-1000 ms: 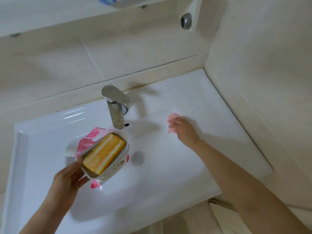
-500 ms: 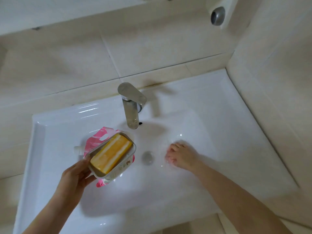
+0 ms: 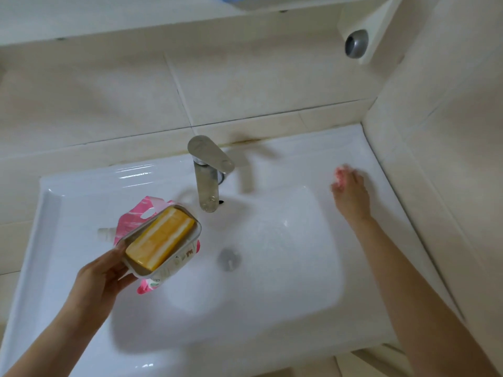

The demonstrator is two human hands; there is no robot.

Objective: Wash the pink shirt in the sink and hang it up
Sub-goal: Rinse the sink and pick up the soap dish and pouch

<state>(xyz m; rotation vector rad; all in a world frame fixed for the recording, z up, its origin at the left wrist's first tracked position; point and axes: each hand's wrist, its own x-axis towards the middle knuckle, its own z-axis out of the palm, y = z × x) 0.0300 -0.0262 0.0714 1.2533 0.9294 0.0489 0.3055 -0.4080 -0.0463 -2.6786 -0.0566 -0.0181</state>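
Observation:
No pink shirt is in view. My left hand (image 3: 100,278) grips a white soap dish (image 3: 163,270) holding a yellow bar of soap (image 3: 160,242), together with a pink and white pouch (image 3: 136,216) under it, above the left side of the white sink (image 3: 81,186). My right hand (image 3: 352,197) rests on the sink's right rim near the corner of the wall. Its fingertips pinch a small pink thing (image 3: 340,176), too blurred to identify.
A chrome faucet (image 3: 208,170) stands at the back middle of the sink, with the drain (image 3: 229,258) in the basin below it. Tiled walls close in behind and on the right. A grey knob (image 3: 356,46) sits on a white fitting at the upper right.
My right hand has moved from the basin near the drain up to the sink's right rim. My left hand still holds the soap dish in about the same place.

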